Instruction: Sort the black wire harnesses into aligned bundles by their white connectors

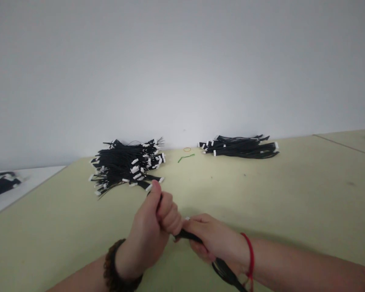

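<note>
A bundle of black cables (pixel 226 272) runs through both of my hands near the front of the table. My left hand (pixel 156 227) is closed in a fist round one stretch of it, thumb up on top. Close by on the right, my right hand (pixel 211 237) grips the same bundle, and the cables trail out below its palm toward the bottom edge. A small white piece shows at my right fingertips. Just beyond my left hand lies a large pile of black cables with white connectors (pixel 121 162).
A smaller pile of black cables (pixel 240 147) lies by the wall at the right. Between the piles are a green strip (pixel 186 157) and an orange rubber band (pixel 187 149). More black cables (pixel 3 184) rest on a white surface at far left. The tabletop (pixel 292 194) is pale yellow.
</note>
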{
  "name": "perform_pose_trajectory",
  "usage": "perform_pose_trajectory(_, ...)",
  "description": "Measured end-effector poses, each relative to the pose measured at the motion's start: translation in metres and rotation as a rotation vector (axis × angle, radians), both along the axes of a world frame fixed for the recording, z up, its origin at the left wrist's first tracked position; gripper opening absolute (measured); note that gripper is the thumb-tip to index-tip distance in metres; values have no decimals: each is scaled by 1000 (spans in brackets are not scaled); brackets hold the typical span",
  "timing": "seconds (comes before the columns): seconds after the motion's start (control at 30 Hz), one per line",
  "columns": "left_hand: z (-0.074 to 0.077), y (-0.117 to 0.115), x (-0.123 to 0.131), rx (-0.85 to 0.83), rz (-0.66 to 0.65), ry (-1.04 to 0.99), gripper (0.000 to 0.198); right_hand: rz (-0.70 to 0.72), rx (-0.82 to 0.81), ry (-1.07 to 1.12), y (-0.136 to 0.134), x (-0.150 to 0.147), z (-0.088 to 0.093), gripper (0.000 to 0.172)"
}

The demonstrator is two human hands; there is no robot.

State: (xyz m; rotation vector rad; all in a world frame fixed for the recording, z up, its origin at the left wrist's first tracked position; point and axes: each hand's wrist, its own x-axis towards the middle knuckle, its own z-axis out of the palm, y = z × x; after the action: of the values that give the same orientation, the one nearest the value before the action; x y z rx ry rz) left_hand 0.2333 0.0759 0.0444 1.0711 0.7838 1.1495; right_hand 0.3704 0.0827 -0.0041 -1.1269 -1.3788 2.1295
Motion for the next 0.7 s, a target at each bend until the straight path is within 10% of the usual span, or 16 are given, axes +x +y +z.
perform_pose_trajectory(0.13,8,1,-18,325,128,308,27,-89,-18,-16,16,9,-1,41)
perform_pose_trajectory(0.2,9,-13,-21,810,217,736,56,-127,-4,-50,22,14,-3,41)
perform_pose_trajectory(0.33,4,-40,-8,1173,-119,1040,38,-145,115,-146,23,16,-6,42)
perform_pose_trajectory(0.47,1,-30,1,482,-60,1393,35,-79,278,-268,16,15,0,45)
perform_pose_trajectory(0.7,-15,-15,-1,-124,-373,747,28,206,451,-275,9,17,15,43)
